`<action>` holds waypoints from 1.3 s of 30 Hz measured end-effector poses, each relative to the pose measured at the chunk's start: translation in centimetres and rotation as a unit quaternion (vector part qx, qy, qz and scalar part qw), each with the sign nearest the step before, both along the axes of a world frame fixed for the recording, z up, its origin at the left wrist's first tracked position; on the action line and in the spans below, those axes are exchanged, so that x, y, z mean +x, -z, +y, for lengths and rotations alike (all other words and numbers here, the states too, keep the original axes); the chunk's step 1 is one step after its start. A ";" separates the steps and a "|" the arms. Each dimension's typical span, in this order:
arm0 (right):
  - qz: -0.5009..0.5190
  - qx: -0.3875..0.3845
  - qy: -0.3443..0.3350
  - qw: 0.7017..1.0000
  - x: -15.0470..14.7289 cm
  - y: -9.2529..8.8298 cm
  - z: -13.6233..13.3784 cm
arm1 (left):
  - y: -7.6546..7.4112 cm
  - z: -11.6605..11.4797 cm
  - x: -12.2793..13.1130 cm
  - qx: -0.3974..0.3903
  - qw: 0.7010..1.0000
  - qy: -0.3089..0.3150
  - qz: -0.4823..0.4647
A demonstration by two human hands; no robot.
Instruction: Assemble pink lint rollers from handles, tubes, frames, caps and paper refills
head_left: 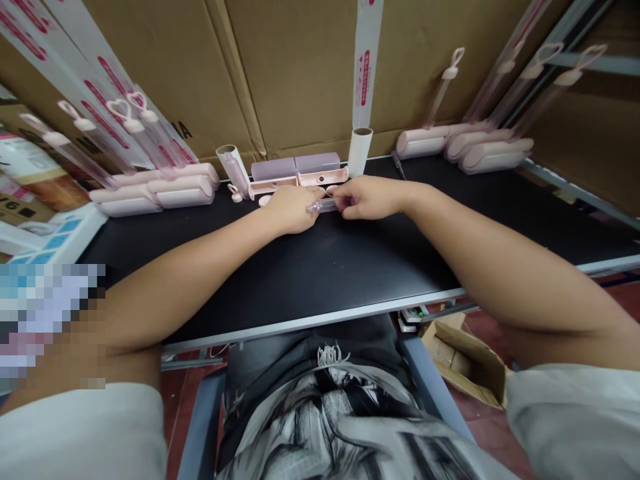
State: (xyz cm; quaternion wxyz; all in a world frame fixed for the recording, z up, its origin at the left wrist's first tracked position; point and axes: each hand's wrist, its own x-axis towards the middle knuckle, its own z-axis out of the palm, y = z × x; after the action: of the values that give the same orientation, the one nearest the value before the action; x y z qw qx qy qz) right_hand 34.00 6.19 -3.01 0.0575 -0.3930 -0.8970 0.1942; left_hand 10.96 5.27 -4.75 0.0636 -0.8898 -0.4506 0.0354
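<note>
Both my hands meet at the far middle of the black worktop (320,267). My left hand (290,208) is closed, and so is my right hand (367,198); between them they grip a short clear pinkish tube (323,206) held just above the surface. Directly behind my hands lie pink and lilac plastic housing parts (300,175). A white paper roll core (360,151) stands upright just behind my right hand, and another white roll core (231,165) leans behind my left hand.
Finished pink lint rollers with long clear handles lie in rows at the back left (160,190) and back right (475,148). Cardboard boxes (300,73) wall the back. An open carton (463,360) sits on the floor under the table's right side.
</note>
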 end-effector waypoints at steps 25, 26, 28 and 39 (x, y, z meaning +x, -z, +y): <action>0.102 0.117 0.164 0.974 1.5 0.6 2.0 | -1.0 -0.2 -1.9 0.036 0.993 -0.094 -0.059; 0.109 0.122 0.166 0.972 1.4 0.6 1.9 | -0.9 -0.2 -2.0 0.039 0.993 -0.090 -0.069; 0.127 0.136 0.168 0.968 1.3 0.4 1.6 | -1.0 -0.3 -2.2 0.063 0.989 -0.080 -0.112; 0.168 0.119 0.044 0.978 -1.0 0.3 -0.9 | -1.7 -2.8 -0.6 0.206 0.968 0.086 -0.115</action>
State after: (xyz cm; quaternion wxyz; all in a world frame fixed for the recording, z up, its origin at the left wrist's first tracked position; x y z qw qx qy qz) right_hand 32.98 5.29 -3.28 0.2624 -0.3841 -0.8731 0.1462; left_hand 10.32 2.49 -3.02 0.1964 -0.8909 -0.3740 -0.1666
